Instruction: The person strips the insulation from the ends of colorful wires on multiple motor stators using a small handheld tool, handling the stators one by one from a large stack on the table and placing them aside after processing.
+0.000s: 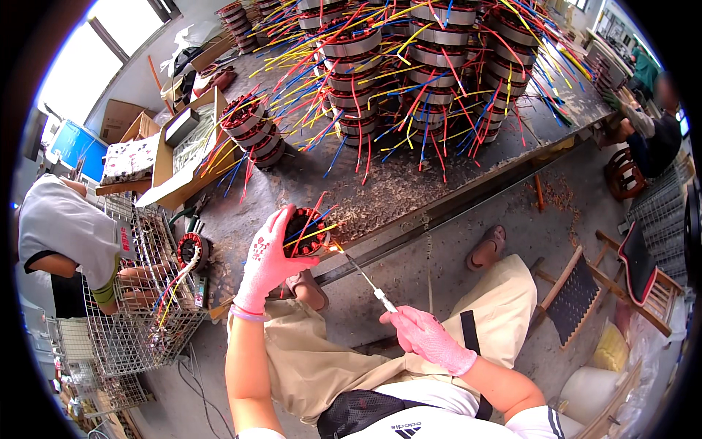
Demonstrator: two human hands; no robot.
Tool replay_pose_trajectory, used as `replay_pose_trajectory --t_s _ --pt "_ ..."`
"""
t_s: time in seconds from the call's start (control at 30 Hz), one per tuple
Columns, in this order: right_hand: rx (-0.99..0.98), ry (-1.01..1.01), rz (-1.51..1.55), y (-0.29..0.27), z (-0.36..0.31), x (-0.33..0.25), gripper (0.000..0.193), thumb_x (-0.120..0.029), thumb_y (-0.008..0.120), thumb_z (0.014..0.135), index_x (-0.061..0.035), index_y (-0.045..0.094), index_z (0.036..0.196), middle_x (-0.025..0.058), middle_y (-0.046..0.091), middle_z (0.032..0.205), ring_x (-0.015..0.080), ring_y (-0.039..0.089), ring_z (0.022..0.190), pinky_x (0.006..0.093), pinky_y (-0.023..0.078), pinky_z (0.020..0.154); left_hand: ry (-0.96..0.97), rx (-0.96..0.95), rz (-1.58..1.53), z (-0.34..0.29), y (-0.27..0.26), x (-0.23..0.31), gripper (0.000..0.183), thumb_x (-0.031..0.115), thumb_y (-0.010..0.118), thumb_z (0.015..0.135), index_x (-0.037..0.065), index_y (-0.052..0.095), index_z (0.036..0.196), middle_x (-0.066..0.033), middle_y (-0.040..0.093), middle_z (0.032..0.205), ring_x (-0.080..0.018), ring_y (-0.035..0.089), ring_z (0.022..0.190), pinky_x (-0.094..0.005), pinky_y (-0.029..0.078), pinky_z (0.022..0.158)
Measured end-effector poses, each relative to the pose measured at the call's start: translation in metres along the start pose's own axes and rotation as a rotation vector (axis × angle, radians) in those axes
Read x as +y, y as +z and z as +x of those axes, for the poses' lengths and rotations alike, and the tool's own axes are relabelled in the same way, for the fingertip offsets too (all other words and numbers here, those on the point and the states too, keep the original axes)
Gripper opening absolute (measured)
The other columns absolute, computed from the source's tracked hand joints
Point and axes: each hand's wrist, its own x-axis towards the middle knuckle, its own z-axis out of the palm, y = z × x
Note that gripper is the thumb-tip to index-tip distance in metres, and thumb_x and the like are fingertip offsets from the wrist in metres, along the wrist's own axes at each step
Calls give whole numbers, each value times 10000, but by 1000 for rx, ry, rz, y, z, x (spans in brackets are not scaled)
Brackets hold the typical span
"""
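My left hand [268, 262], in a pink-white work glove, grips a motor stator [310, 235] at the front edge of the workbench. Red, blue and yellow wire leads stick out of its dark round body. In my right hand [431, 339], also gloved, is a slim wand [369, 282] with a white handle and a long thin metal shaft. An orange glow like a small flame [334, 247] shows between its tip and the stator's right side. The glove's fingers close around the rear of the handle.
Tall stator stacks [355, 80] with splayed wires fill the back of the worn bench [322, 192]; a shorter stack [252, 130] stands left. Further left are an open carton [164, 164], another stator [191, 251], wire baskets [139, 293] and a co-worker [69, 227]. Wooden chairs [574, 296] stand right.
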Motion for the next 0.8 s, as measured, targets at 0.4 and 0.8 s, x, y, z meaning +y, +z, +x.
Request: replay_pose_trajectory --t_s 0.4,0.8 --pt "-1 37 -3 1 2 3 312 -277 466 1066 -16 618 1146 -33 442 601 46 372 510 228 284 472 2 1 -12 -2 1 -2 999 285 910 580 -37 448 1405 -206 535 1357 -375 534 1251 -419 433 1063" --pt "5 7 -16 1 3 5 312 -280 469 1060 -25 623 1152 -22 458 604 56 404 515 233 310 476 -6 -2 -1 -2 0 0 1010 312 909 590 -32 439 1416 -210 527 1373 -373 522 1271 -419 421 1076"
